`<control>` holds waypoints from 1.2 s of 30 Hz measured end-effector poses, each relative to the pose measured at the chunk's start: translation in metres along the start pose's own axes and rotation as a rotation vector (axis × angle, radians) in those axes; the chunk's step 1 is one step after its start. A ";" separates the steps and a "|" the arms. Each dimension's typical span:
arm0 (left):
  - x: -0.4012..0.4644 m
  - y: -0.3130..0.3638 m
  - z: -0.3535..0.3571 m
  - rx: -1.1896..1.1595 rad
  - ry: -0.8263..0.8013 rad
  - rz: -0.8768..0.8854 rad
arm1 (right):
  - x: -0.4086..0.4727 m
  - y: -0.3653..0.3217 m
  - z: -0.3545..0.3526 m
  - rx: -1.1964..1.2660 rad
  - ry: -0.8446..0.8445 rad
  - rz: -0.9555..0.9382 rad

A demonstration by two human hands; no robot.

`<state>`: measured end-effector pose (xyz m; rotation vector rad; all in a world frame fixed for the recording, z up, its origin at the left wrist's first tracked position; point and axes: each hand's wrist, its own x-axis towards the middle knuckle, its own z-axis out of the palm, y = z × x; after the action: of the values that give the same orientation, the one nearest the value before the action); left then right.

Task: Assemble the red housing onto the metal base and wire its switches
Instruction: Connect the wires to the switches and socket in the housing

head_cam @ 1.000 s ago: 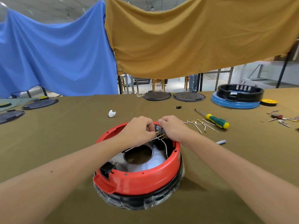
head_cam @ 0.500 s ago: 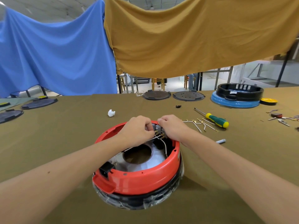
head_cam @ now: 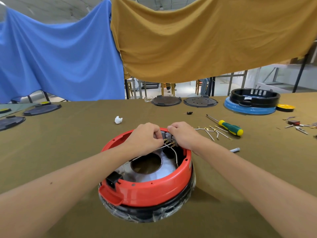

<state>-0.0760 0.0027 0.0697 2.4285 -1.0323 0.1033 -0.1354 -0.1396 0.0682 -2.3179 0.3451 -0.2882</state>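
The red housing [head_cam: 154, 191] sits upside down on a plastic-wrapped black ring, with the shiny metal base [head_cam: 164, 172] and its round hole inside. Grey switches [head_cam: 167, 135] with brass terminals are mounted at the housing's far rim. My left hand [head_cam: 145, 138] pinches a white wire [head_cam: 154, 150] at the terminals. My right hand [head_cam: 183, 134] grips the switch block from the right, fingers curled over it. A second white wire [head_cam: 175, 156] loops down into the housing. A black socket [head_cam: 114, 180] sits at the near left rim.
To the right lie several loose terminal wires [head_cam: 211, 131], a green-yellow screwdriver [head_cam: 229, 127] and a grey marker [head_cam: 235, 149]. A white plastic piece [head_cam: 118, 120] lies behind. Dark lids [head_cam: 166, 100] and a black-on-blue housing [head_cam: 252, 103] stand at the far edge.
Both hands stay at the switches with only slight finger shifts. The housing has not moved.
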 end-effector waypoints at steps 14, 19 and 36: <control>-0.001 0.004 0.001 -0.026 -0.004 -0.020 | -0.001 -0.001 0.000 -0.002 -0.005 0.000; 0.002 0.011 0.001 -0.018 -0.025 -0.016 | 0.000 -0.001 0.000 0.004 -0.008 0.006; 0.013 -0.007 -0.026 0.127 0.028 0.030 | 0.002 0.003 0.000 0.014 -0.007 -0.020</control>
<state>-0.0594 0.0103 0.0928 2.5176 -1.0800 0.2181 -0.1338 -0.1426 0.0659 -2.3087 0.3161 -0.2919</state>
